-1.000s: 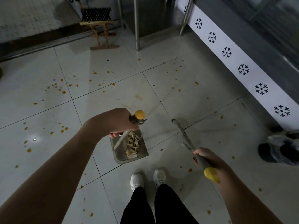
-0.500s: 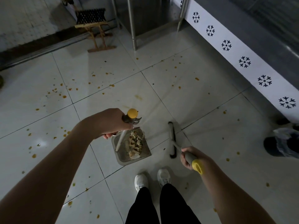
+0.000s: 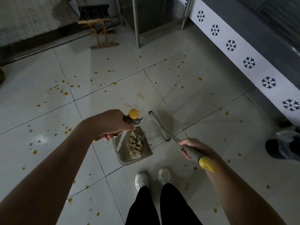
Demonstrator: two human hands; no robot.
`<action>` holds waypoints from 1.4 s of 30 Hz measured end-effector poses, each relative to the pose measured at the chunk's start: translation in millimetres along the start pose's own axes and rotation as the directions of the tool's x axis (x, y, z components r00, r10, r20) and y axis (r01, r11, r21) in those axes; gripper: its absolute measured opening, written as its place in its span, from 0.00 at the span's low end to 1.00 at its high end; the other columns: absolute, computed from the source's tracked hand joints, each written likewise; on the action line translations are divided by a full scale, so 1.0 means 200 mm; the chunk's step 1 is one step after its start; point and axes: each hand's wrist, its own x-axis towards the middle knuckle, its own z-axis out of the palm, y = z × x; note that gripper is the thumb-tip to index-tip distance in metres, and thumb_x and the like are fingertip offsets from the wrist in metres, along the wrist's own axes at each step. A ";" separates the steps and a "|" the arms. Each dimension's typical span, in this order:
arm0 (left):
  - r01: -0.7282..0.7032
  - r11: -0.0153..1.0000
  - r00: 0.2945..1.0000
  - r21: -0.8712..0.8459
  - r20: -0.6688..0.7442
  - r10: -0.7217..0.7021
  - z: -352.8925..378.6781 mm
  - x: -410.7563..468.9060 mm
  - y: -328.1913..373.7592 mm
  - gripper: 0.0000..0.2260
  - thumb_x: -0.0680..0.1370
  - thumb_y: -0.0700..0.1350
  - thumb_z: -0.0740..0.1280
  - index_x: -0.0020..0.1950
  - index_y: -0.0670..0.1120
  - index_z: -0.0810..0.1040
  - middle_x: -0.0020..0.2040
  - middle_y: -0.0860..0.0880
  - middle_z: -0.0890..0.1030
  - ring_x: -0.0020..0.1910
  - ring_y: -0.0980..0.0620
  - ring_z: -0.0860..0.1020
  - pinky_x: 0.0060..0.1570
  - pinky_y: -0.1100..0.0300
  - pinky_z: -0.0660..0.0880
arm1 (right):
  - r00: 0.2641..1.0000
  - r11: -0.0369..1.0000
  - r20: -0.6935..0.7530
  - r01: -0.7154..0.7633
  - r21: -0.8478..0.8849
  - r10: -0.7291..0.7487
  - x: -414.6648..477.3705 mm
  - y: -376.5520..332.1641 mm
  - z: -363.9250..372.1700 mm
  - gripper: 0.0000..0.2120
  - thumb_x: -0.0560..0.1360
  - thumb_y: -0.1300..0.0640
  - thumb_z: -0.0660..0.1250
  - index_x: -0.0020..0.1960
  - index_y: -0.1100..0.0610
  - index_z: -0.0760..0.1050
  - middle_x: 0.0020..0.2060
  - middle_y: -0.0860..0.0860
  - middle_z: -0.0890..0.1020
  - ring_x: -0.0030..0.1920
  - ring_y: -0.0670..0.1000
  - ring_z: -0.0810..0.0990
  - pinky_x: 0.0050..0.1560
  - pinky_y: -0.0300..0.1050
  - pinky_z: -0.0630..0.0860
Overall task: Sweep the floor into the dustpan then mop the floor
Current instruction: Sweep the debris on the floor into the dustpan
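Head: L hand holds dustpan, R hand broom.

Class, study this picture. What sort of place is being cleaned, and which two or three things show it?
Probably a commercial kitchen or canteen back room. The pale tiled floor is spattered with orange food bits, stainless steel legs stand at the back, and the dustpan holds food scraps.
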 end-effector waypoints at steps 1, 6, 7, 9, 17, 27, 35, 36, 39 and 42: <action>0.007 1.000 1.000 -0.011 0.000 -0.007 0.00 0.00 0.00 0.14 0.74 0.52 0.67 0.39 0.41 0.75 0.21 0.51 0.70 0.16 0.56 0.67 0.19 0.68 0.67 | 0.999 0.998 -0.039 0.035 -0.043 -0.037 0.00 0.00 0.01 0.06 0.75 0.60 0.64 0.44 0.62 0.69 0.31 0.55 0.75 0.23 0.47 0.76 0.22 0.35 0.72; 0.022 0.999 1.000 -0.038 -0.008 -0.022 0.00 -0.02 -0.03 0.15 0.75 0.52 0.67 0.36 0.42 0.73 0.21 0.51 0.69 0.16 0.56 0.67 0.20 0.67 0.67 | 0.990 0.995 -0.107 0.095 0.019 -0.093 0.07 -0.02 0.08 0.05 0.78 0.63 0.60 0.52 0.65 0.70 0.43 0.58 0.72 0.41 0.51 0.76 0.42 0.40 0.76; 0.021 0.999 1.000 -0.044 -0.010 -0.021 0.00 -0.02 -0.04 0.15 0.75 0.52 0.67 0.36 0.42 0.72 0.21 0.51 0.69 0.16 0.56 0.67 0.19 0.67 0.67 | 0.991 0.994 -0.096 0.095 0.048 -0.090 0.08 -0.01 0.10 0.08 0.78 0.64 0.60 0.56 0.65 0.69 0.46 0.58 0.71 0.46 0.52 0.77 0.48 0.42 0.75; 0.016 0.998 1.000 -0.052 -0.020 -0.017 0.00 -0.02 -0.05 0.14 0.75 0.52 0.67 0.36 0.42 0.73 0.21 0.51 0.69 0.16 0.57 0.67 0.19 0.67 0.67 | 0.996 0.997 -0.066 0.069 0.043 -0.066 0.10 0.01 0.14 0.12 0.77 0.64 0.61 0.60 0.65 0.68 0.48 0.59 0.71 0.46 0.52 0.77 0.48 0.42 0.75; 0.021 0.996 0.999 -0.085 -0.048 -0.025 0.04 -0.01 0.00 0.13 0.74 0.50 0.67 0.36 0.42 0.72 0.24 0.48 0.69 0.15 0.56 0.66 0.19 0.68 0.67 | 0.936 0.975 0.273 -0.207 -0.083 0.222 0.14 0.02 0.32 0.11 0.77 0.59 0.60 0.36 0.60 0.68 0.24 0.52 0.74 0.20 0.46 0.74 0.18 0.34 0.69; 0.038 0.995 0.998 -0.095 -0.050 -0.043 0.04 -0.07 -0.06 0.12 0.76 0.50 0.66 0.43 0.40 0.75 0.24 0.49 0.70 0.16 0.57 0.67 0.19 0.68 0.66 | 0.967 0.930 0.139 -0.157 -0.332 0.213 -0.02 -0.21 0.12 0.14 0.77 0.53 0.61 0.35 0.58 0.66 0.20 0.50 0.70 0.17 0.45 0.70 0.15 0.33 0.65; 0.039 0.990 0.998 -0.132 -0.037 -0.044 0.05 -0.09 -0.12 0.11 0.76 0.48 0.66 0.44 0.39 0.75 0.24 0.49 0.69 0.16 0.57 0.65 0.20 0.67 0.65 | 0.972 0.971 0.095 0.222 -0.090 -0.213 -0.07 -0.02 0.26 0.05 0.71 0.65 0.68 0.38 0.65 0.74 0.26 0.56 0.76 0.22 0.47 0.76 0.23 0.35 0.73; 0.037 0.990 0.998 -0.135 -0.039 -0.043 0.05 -0.10 -0.14 0.12 0.76 0.49 0.66 0.44 0.39 0.75 0.24 0.49 0.69 0.16 0.57 0.65 0.20 0.67 0.65 | 0.958 0.963 0.109 0.269 -0.009 -0.266 -0.06 0.03 0.29 0.03 0.70 0.67 0.67 0.40 0.67 0.75 0.29 0.58 0.76 0.23 0.48 0.77 0.24 0.36 0.74; 0.025 0.993 0.998 -0.117 -0.061 -0.032 0.04 -0.10 -0.15 0.12 0.75 0.50 0.66 0.40 0.41 0.75 0.24 0.50 0.70 0.16 0.57 0.66 0.19 0.67 0.66 | 0.993 0.998 0.109 0.041 -0.056 -0.034 0.02 0.08 0.40 0.06 0.74 0.66 0.65 0.38 0.65 0.72 0.28 0.58 0.74 0.18 0.49 0.75 0.20 0.34 0.71; 0.018 0.992 0.996 -0.123 -0.081 -0.029 0.04 -0.10 -0.16 0.12 0.75 0.49 0.66 0.38 0.42 0.73 0.23 0.50 0.70 0.15 0.57 0.66 0.19 0.69 0.66 | 0.963 0.964 0.162 -0.184 -0.192 0.217 0.03 0.04 0.46 0.11 0.77 0.59 0.62 0.36 0.61 0.69 0.23 0.55 0.75 0.18 0.47 0.75 0.19 0.34 0.69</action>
